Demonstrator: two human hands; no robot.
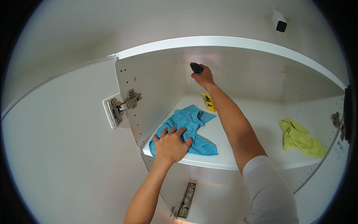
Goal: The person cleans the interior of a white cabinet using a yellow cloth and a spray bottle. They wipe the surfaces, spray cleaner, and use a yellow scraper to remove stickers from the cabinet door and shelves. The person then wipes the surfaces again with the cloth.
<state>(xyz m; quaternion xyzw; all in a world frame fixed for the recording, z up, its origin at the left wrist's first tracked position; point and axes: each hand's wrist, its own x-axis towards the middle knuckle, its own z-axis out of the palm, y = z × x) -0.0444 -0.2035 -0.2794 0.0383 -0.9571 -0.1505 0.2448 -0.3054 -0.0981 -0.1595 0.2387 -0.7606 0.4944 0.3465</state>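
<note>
My left hand (172, 144) lies on a crumpled blue microfibre cloth (193, 120), palm down with its fingers apart. The cloth spreads over the left front part of a white cabinet shelf (251, 112) and reaches its front edge. Deeper in the cabinet, my right hand (205, 77) grips the black trigger head of a spray bottle (208, 102). Its nozzle points toward the back left of the cabinet. The bottle's yellow labelled body shows below my wrist; my hand and forearm hide its middle. Whether its base touches the shelf, I cannot tell.
A lime-green cloth (300, 138) lies on the shelf's right side. The cabinet door (64, 148) stands swung out at left on a metal hinge (123, 105). A narrow box of small hardware (187, 200) sits in the lower compartment. A white camera (279, 21) is mounted above.
</note>
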